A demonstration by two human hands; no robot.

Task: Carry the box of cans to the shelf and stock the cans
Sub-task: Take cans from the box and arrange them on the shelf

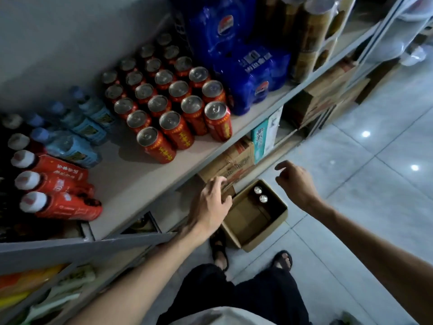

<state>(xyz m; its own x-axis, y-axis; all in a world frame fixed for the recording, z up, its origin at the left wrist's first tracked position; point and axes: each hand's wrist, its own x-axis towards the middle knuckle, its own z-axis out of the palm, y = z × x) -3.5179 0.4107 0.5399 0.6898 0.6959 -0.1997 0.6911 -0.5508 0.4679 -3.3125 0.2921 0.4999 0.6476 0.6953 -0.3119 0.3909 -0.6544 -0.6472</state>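
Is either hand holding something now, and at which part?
Nothing is held. The left hand and right hand are both empty, near the open box on the floor.

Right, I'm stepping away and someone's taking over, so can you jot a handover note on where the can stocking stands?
left hand and right hand: both empty, fingers loose, reaching down toward the box on the floor.
Done: red cans stand in rows on the shelf.
In the box: two cans, at its far end.
Left: lift those two onto the shelf.
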